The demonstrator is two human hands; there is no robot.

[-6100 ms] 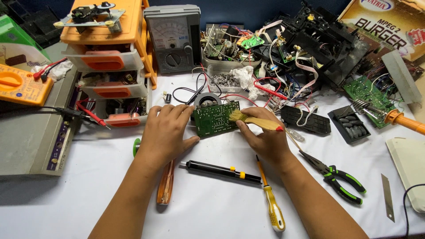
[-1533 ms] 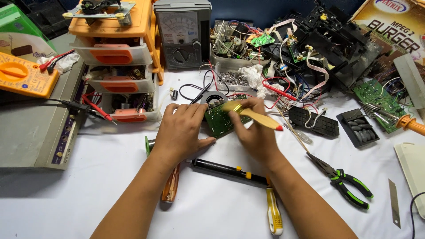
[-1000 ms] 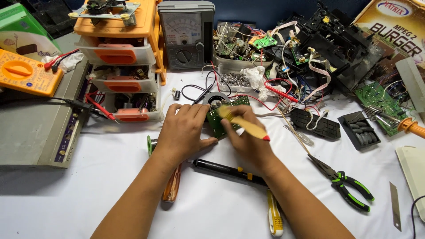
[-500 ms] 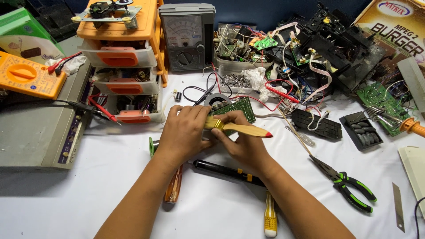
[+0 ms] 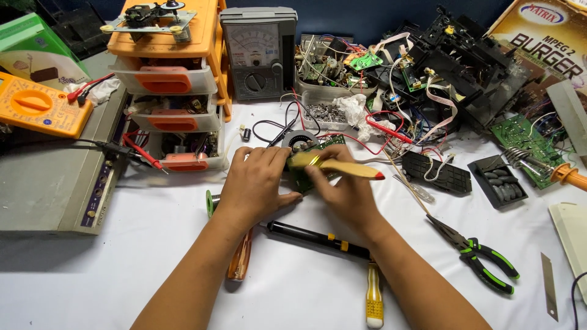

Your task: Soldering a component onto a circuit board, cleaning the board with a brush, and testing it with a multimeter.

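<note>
My left hand [image 5: 257, 186] was closed over the left edge of the green circuit board [image 5: 315, 165], which sat propped on the white desk [image 5: 153, 256] just in front of the small round speaker [image 5: 299, 140]. My right hand [image 5: 342, 192] gripped the board's right side and pinched a yellow-handled brush [image 5: 339, 165], whose red tip pointed away from the board to the right. Most of the board was hidden under my fingers, so its underside condition could not be assessed. Directly behind the board, red and black wires [image 5: 342, 131] ran toward the parts heap; I judged that any tilt or pull on the board could strain those leads or snap a joint, though I could not tell whether they attach to it. Just in front of the board, below my wrists, lay a black soldering tool [image 5: 318, 238], a brown-handled screwdriver [image 5: 239, 263] and a yellow-handled screwdriver [image 5: 374, 299]; a dropped wrist could roll one off or knock it. To the right of the board, green-handled pliers [image 5: 483, 260] lay well apart, posing no immediate risk. Bristle pressure might also dislodge loose components.
</note>
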